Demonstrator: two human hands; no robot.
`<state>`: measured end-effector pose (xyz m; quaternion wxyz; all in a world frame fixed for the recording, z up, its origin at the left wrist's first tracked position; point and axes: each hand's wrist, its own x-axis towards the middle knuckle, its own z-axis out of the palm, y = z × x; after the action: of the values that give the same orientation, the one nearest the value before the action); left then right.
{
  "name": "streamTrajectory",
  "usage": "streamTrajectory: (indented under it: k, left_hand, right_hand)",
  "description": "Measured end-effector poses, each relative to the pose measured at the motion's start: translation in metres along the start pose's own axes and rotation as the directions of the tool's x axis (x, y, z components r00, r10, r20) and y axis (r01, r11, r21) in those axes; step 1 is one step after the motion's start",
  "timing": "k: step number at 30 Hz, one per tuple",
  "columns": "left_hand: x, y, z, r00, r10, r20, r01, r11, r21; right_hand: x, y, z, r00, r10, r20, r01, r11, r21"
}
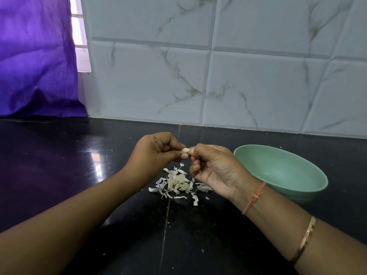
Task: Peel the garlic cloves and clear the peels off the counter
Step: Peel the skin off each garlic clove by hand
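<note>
Peeling in progress: left hand and right hand both pinch garlic clove; peels at 6 o'clock below await clearing.

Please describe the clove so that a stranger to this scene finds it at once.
Over the black counter, the left hand and right hand meet above piled peels. They pinch the clove between them. Unlike the flat peels, it is plump and held aloft.
</note>
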<state>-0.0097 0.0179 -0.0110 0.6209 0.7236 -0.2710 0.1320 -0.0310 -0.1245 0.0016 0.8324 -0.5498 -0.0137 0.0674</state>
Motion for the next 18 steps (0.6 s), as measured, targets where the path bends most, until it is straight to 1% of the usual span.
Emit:
streamTrajectory:
  k: [6,10,14,18]
  left_hand:
    - [-0.0003,0.0021,0.0013,0.999,-0.043,-0.009,0.042,0.997,-0.070]
    - [-0.0007,0.0029,0.0003,0.988,-0.153,-0.007,0.149,0.974,-0.172]
    - [-0.0016,-0.0004,0.0008,0.953,-0.300,0.040,0.296,0.896,-0.331]
    - [-0.0020,-0.0028,0.0027,0.915,-0.386,0.121,0.391,0.770,-0.504]
  right_hand:
    - [0.0000,0.0019,0.0013,1.000,-0.009,0.001,0.009,1.000,0.021]
    - [-0.0005,0.0011,0.0027,0.999,-0.026,0.025,0.026,1.000,0.017]
    - [-0.0006,0.0007,0.0035,0.998,-0.055,0.037,0.055,0.998,-0.006]
    - [-0.0010,0.0008,0.0033,0.994,-0.109,0.019,0.110,0.992,-0.059]
